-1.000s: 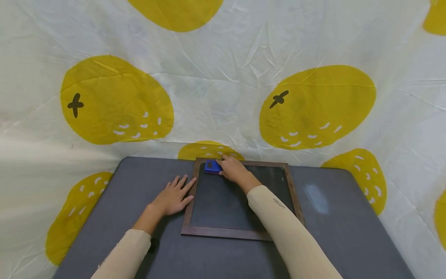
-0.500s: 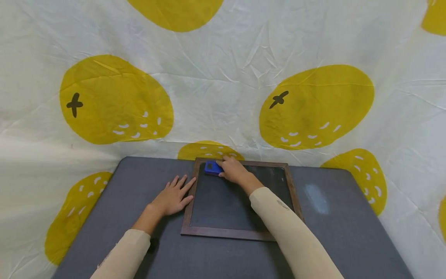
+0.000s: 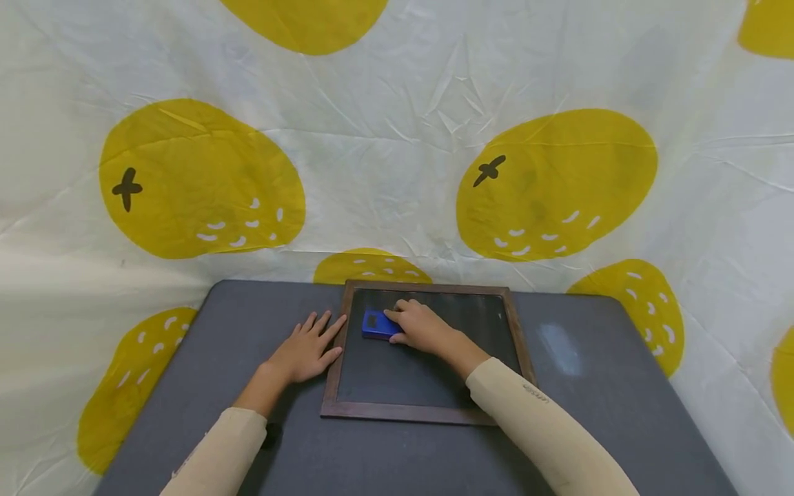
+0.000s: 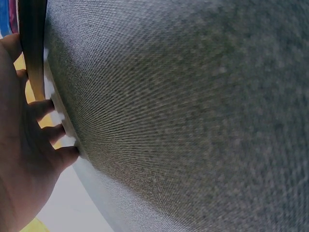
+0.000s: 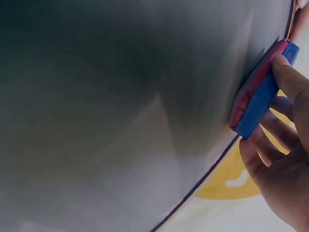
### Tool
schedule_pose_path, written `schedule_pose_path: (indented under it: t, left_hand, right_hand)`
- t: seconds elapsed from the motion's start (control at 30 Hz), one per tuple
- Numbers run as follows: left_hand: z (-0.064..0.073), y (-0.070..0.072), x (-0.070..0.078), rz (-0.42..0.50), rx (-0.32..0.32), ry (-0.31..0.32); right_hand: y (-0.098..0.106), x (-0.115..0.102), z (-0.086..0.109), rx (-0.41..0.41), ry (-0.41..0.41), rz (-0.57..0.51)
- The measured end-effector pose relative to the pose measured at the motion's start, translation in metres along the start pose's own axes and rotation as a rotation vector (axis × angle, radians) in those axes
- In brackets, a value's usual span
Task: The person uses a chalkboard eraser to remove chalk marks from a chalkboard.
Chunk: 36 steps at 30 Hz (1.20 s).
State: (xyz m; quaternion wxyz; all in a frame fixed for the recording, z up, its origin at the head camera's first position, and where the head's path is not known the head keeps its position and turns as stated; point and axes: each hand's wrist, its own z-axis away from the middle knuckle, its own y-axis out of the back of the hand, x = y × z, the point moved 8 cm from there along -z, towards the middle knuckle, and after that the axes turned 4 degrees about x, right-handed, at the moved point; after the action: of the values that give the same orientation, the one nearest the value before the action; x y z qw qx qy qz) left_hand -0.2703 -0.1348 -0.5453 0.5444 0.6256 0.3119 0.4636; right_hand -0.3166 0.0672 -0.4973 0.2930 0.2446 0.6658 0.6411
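A blackboard (image 3: pixel 403 379) in a dark brown wooden frame lies flat on the grey table. My right hand (image 3: pixel 424 327) grips a blue chalkboard eraser (image 3: pixel 375 324) on the board's upper left part. In the right wrist view the eraser (image 5: pixel 263 92) shows a blue back and a dark red pad against the board, thumb on one side and fingers on the other. My left hand (image 3: pixel 307 350) lies spread on the table, its index fingertip at the frame's left side. The left wrist view shows the left hand (image 4: pixel 24 140) with straight fingers beside the frame edge.
The grey table (image 3: pixel 248 324) extends around the board on both sides. A pale chalky smudge (image 3: pixel 560 349) marks it at the right. Behind the table hangs a white cloth (image 3: pixel 378 186) printed with yellow fruit. A small dark object (image 3: pixel 273 435) shows by the left sleeve.
My right hand has drawn the eraser from near the top of the frame down toward me. The left hand has stayed in place. The head view has shifted slightly.
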Motion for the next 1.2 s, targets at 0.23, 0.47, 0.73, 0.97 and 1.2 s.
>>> schedule_pose_path:
  t: [0.23,0.47,0.73,0.97,1.2]
  left_hand:
    - [-0.001,-0.003,-0.002,-0.012,0.017,-0.010]
    - [0.000,0.001,0.001,0.005,0.019,-0.013]
    - [0.002,0.004,0.001,-0.004,0.004,-0.008]
    - [0.003,0.006,0.004,-0.007,-0.008,-0.001]
    - [0.002,0.003,0.002,0.002,-0.002,-0.007]
  right_hand:
    - [0.003,-0.023,0.029,0.033,0.087,-0.026]
    - [0.004,-0.043,0.053,0.040,0.144,-0.005]
    - [0.008,-0.047,0.078,0.053,0.145,-0.004]
    - [0.011,-0.035,0.098,0.057,0.127,-0.019]
    - [0.011,-0.009,0.124,0.065,0.076,-0.041]
